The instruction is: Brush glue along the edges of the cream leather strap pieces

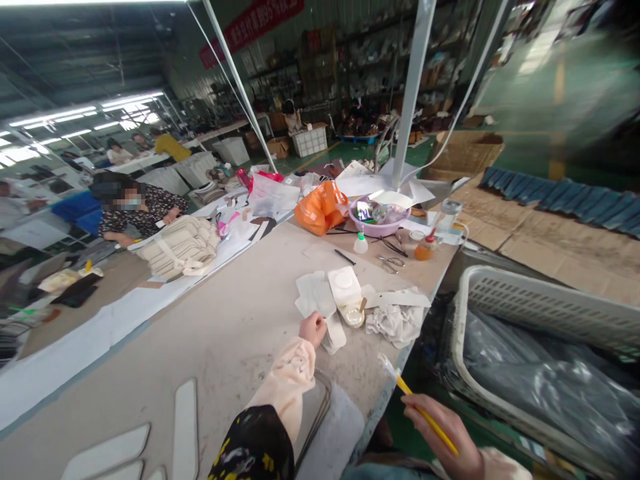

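My right hand (pixel 445 430) grips a brush (pixel 425 412) with a yellow handle and pale bristles, just off the table's right edge. On the table, my left hand (pixel 313 329) is closed, its fingertips at the edge of a white strip-like piece (pixel 334 335); whether it pinches that piece is hidden. Beyond it lie thin whitish sheets (pixel 316 293). A white block-shaped container (pixel 344 285) stands close by, with a small dish (pixel 354 316) of pale paste and a stick in it. To their right is a crumpled white cloth (pixel 395 324).
Several flat pale panels (pixel 185 427) lie at front left. Farther back are scissors (pixel 391 264), a green-capped bottle (pixel 361 243), a purple basin (pixel 380 225) and an orange bag (pixel 321 208). A plastic crate (pixel 463 333) stands at right. A co-worker (pixel 143 207) sits across, behind stacked panels (pixel 175 247).
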`<state>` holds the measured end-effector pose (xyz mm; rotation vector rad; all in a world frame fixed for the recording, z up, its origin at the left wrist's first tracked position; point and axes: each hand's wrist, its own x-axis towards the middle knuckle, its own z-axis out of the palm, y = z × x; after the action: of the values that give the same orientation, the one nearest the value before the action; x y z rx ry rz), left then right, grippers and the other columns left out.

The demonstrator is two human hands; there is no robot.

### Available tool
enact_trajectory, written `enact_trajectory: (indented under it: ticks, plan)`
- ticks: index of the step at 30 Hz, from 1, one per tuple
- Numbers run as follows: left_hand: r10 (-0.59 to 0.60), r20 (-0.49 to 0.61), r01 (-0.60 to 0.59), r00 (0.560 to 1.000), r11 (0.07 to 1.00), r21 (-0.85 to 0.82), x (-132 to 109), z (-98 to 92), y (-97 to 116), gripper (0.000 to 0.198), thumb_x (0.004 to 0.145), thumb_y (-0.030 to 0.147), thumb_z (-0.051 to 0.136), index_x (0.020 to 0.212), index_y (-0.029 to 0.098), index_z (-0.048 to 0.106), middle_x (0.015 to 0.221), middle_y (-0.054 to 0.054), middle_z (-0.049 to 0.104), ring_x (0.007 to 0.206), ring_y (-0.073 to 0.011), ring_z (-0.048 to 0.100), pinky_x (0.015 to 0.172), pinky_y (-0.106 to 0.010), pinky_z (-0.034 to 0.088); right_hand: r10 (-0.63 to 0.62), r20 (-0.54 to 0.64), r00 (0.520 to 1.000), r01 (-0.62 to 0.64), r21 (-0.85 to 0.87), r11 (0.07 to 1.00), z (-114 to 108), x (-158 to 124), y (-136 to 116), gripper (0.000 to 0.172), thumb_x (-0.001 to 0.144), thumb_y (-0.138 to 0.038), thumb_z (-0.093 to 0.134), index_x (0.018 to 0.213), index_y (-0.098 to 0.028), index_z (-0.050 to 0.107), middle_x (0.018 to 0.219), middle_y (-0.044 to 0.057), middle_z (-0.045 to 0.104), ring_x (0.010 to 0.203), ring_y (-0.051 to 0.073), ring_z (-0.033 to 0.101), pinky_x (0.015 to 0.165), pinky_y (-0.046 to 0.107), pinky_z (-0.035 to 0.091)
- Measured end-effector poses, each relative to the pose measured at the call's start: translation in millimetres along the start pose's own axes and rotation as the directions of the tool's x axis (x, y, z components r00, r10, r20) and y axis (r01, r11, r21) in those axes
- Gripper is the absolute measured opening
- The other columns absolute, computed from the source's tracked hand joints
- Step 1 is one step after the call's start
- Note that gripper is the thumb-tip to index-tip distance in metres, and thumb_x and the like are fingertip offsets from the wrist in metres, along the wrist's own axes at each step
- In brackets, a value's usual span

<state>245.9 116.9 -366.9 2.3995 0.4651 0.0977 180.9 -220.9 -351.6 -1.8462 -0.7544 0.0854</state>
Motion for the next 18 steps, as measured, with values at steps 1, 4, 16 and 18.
enact_trajectory:
  ticks: [1, 4, 16, 18]
  plan:
    - [-0.017, -0.042, 0.015, 0.999, 0.999, -0.049, -5, -9.5, 1, 0.012, 0.077, 0.02, 0.046, 0.071, 0.017, 0.056, 0.065, 0.0, 0.059, 0.061, -0.0112, 0.054, 0.063, -0.023, 0.044, -0.004, -0.011, 1.0, 0.004, -0.004, 1.0, -2, -2, -1, 0.022, 0.086, -0.02, 0.053, 0.106, -0.028, 0.061, 0.09, 0.005, 0.069, 0.078, 0.019, 0.068, 0.067, 0.024, 0.057]
    - [-0.044, -0.136, 0.019, 0.99, 0.984, -0.178, -21, -42.1, 5, 0.015, 0.079, 0.028, 0.043, 0.073, 0.018, 0.053, 0.075, -0.001, 0.061, 0.066, -0.0112, 0.057, 0.061, -0.021, 0.047, -0.026, -0.021, 0.999, 0.026, 0.009, 1.0, -7, -5, -3, 0.025, 0.087, -0.019, 0.053, 0.11, -0.026, 0.059, 0.092, 0.006, 0.068, 0.079, 0.019, 0.067, 0.067, 0.023, 0.057]
    - [0.014, 0.156, 0.139, 0.988, 0.382, -0.914, -9, -57.6, 148, 0.028, 0.063, 0.033, 0.068, 0.075, 0.019, 0.047, 0.068, 0.005, 0.056, 0.06, -0.0111, 0.062, 0.052, -0.021, 0.05, 0.016, -0.22, 0.975, -0.025, -0.04, 0.999, -41, -8, -16, 0.025, 0.09, -0.014, 0.047, 0.112, -0.024, 0.053, 0.091, 0.005, 0.063, 0.076, 0.016, 0.063, 0.066, 0.023, 0.054]
    - [0.072, 0.171, 0.127, 0.983, 0.413, -0.902, 21, -30.3, 179, 0.03, 0.063, 0.036, 0.067, 0.077, 0.02, 0.045, 0.07, 0.004, 0.059, 0.063, -0.0128, 0.064, 0.056, -0.022, 0.051, 0.033, -0.253, 0.967, -0.048, -0.051, 0.998, -48, -16, -12, 0.026, 0.089, -0.014, 0.047, 0.113, -0.024, 0.052, 0.093, 0.005, 0.063, 0.076, 0.015, 0.063, 0.065, 0.023, 0.054]
